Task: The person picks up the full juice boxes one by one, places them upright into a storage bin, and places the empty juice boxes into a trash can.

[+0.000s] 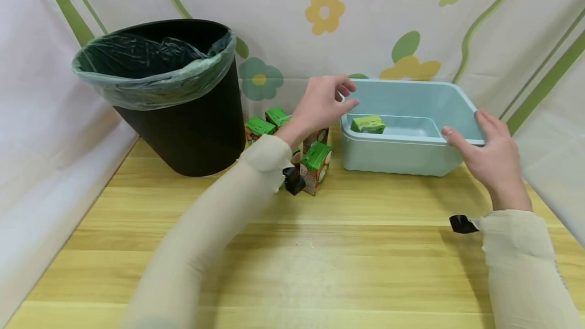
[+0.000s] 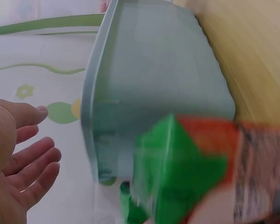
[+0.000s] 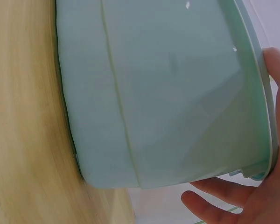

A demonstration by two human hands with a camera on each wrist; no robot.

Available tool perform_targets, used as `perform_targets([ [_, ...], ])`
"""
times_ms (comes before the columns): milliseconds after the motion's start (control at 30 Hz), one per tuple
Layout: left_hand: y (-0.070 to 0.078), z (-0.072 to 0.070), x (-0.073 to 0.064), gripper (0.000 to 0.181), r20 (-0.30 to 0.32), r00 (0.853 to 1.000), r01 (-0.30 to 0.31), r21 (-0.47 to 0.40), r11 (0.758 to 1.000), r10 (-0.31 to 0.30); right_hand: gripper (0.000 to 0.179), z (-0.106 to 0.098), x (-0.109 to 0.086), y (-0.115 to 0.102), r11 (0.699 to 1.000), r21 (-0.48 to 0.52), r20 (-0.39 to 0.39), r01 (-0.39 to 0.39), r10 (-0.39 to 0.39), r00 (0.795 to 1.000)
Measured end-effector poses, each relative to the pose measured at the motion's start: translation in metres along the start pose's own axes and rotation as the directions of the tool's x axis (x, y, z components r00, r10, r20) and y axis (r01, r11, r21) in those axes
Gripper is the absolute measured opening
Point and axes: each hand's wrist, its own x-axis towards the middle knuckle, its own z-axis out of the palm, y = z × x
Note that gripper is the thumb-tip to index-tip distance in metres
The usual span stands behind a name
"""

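A light blue plastic storage bin (image 1: 393, 154) stands on the table at the right. One green juice box (image 1: 368, 124) lies inside, near its left end. My right hand (image 1: 495, 154) grips the bin's right front corner, thumb over the front rim and fingers round the end, as the right wrist view also shows. Above the left end of the bin, my left hand (image 1: 324, 100) is held with loosely bent, parted fingers and nothing in them. Below that wrist stand several juice boxes with green tops, the nearest juice box (image 1: 315, 166) in front; the forearm partly hides the others.
A black trash can (image 1: 196, 136) with a translucent green liner (image 1: 151, 88) stands at the back left. The wooden table (image 1: 320, 268) runs back to a white curtain (image 1: 274, 14) printed with flowers. Black wrist mounts sit on both sleeves.
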Motion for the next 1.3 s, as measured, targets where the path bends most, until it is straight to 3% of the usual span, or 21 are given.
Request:
perform_targets([
  [200, -0.010, -0.019, -0.026, 0.028, -0.117, 0.993, -0.026, -0.083, 0.996, 0.016, 0.095, 0.000, 0.000, 0.001, 1.000, -0.009, 0.000, 0.000, 0.000, 1.000],
  [433, -0.026, -0.035, -0.058, 0.029, -0.168, 0.980, 0.063, -0.239, 0.969, -0.105, 0.095, 0.002, 0.001, 0.000, 1.000, -0.007, 0.010, -0.003, 0.003, 1.000],
  [600, -0.039, -0.041, -0.074, 0.030, -0.233, 0.964, 0.050, -0.308, 0.950, -0.127, 0.094, 0.001, 0.002, 0.002, 1.000, -0.003, 0.002, 0.007, -0.007, 1.000],
  [767, -0.049, -0.044, -0.091, 0.032, -0.297, 0.942, 0.062, -0.309, 0.949, -0.158, 0.093, 0.000, 0.002, 0.003, 1.000, -0.001, -0.003, -0.004, 0.004, 1.000],
  [1133, -0.076, -0.046, -0.129, 0.038, -0.297, 0.926, 0.142, -0.304, 0.942, -0.235, 0.094, 0.002, 0.003, 0.003, 1.000, 0.014, -0.003, -0.001, 0.001, 1.000],
  [1300, -0.085, -0.039, -0.142, 0.041, -0.259, 0.929, 0.183, -0.304, 0.935, -0.266, 0.094, 0.002, 0.002, 0.003, 1.000, 0.003, -0.001, 0.001, -0.001, 1.000],
])
